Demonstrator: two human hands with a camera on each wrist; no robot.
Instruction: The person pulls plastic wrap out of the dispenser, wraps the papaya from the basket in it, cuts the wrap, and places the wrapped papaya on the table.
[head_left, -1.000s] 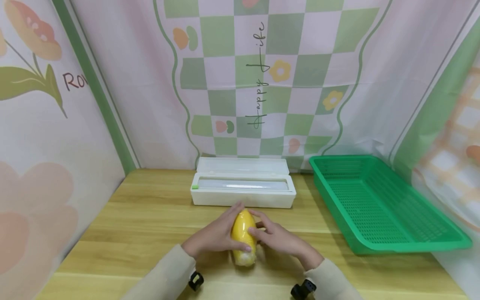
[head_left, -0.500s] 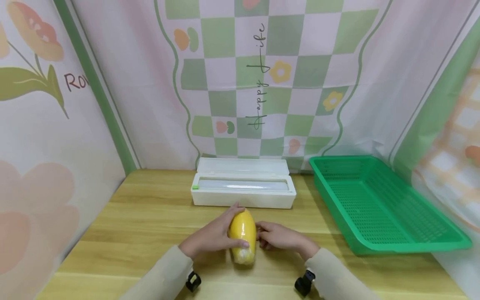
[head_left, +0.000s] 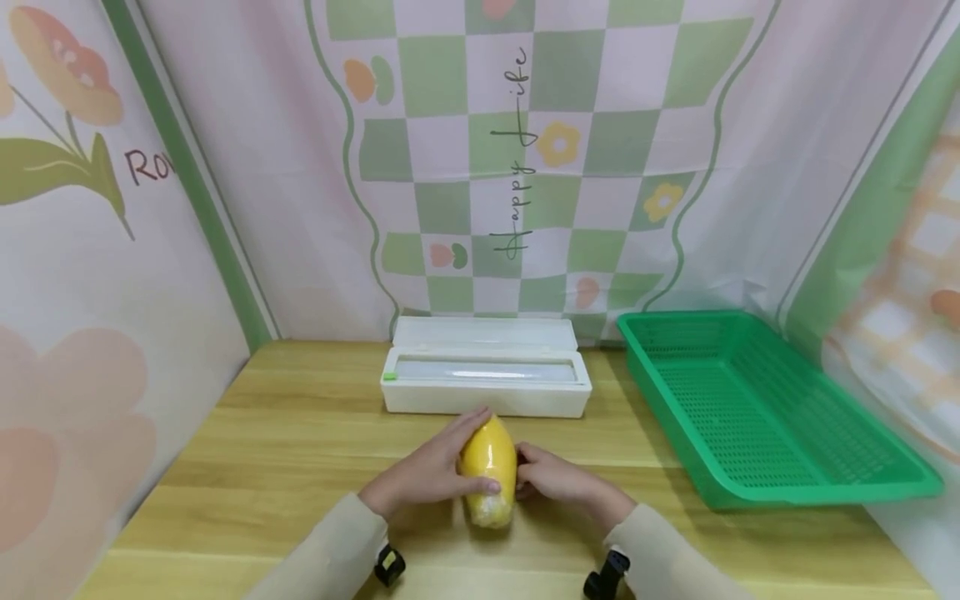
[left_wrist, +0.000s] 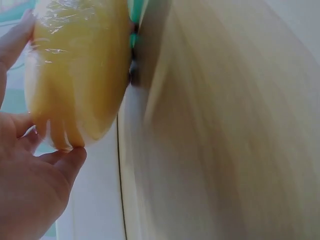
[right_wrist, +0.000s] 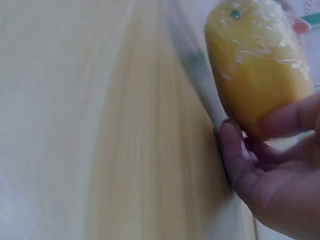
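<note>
A yellow oblong fruit [head_left: 489, 462], wrapped in clear cling film, stands out in the middle near the front of the table. My left hand [head_left: 431, 475] grips it from the left, thumb across its near side and fingers over its far end. On the other side my right hand [head_left: 558, 479] holds its fingers curled against the fruit's lower right. In the right wrist view, the right thumb lies on the wrapped fruit [right_wrist: 255, 65], with a finger beneath it. Wrinkled, shiny film shows on the fruit [left_wrist: 75, 65] in the left wrist view.
Behind the hands stands a white cling film dispenser [head_left: 486, 398], its lid raised and a green slider [head_left: 390, 377] at its left end. A green plastic basket [head_left: 678, 433] sits at the right. A patterned curtain [head_left: 510, 167] rises along the table's back edge.
My right hand has drawn its fingers off the fruit's top and moved down to its right side, where they curl. The left hand keeps its hold; the fruit has barely shifted.
</note>
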